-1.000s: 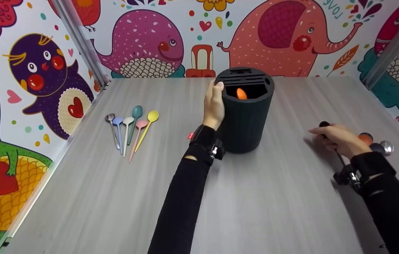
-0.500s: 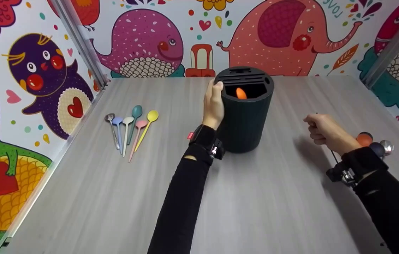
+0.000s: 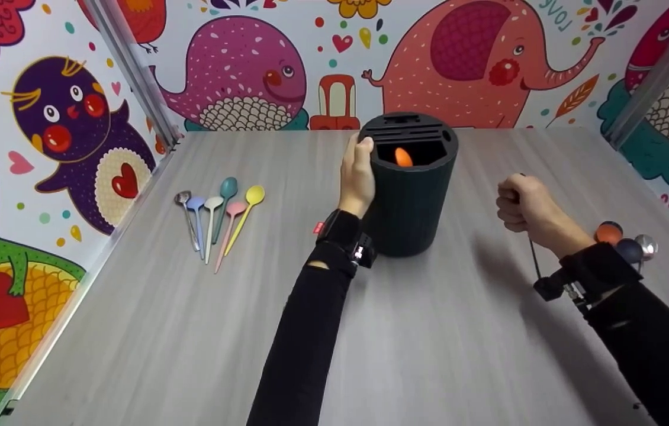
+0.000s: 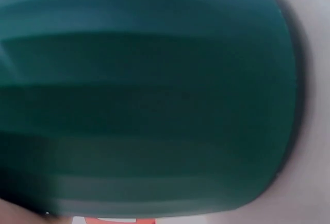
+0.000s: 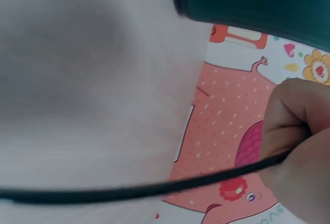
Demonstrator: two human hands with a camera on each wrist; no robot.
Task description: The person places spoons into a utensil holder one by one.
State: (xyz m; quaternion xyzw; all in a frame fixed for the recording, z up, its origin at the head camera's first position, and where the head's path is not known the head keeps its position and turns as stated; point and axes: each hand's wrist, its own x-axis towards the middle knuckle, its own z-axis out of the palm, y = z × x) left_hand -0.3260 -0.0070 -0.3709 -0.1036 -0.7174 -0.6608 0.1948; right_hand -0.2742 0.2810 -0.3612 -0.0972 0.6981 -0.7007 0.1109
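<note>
My left hand (image 3: 358, 177) grips the left side of a dark green ribbed utensil holder (image 3: 410, 207), its thumb up at the rim. The holder stands upright on the table, and its wall (image 4: 154, 100) fills the left wrist view. An orange spoon head (image 3: 404, 157) shows inside the large opening. To the right, above the table, my right hand (image 3: 527, 204) holds a dark spoon by its upper part, fingers curled round it. The thin handle (image 5: 154, 189) sticks out below the fist; the spoon's head is hidden in the hand.
Several spoons (image 3: 214, 219) in silver, blue, white, teal, pink and yellow lie fanned on the left. Orange, dark and silver spoon heads (image 3: 629, 249) lie at the right, partly behind the right wrist. Printed panels (image 3: 240, 65) wall the table's back and sides.
My right hand has lifted the dark spoon off the right side of the table and carried it left, toward the holder. The left hand and the holder stay put.
</note>
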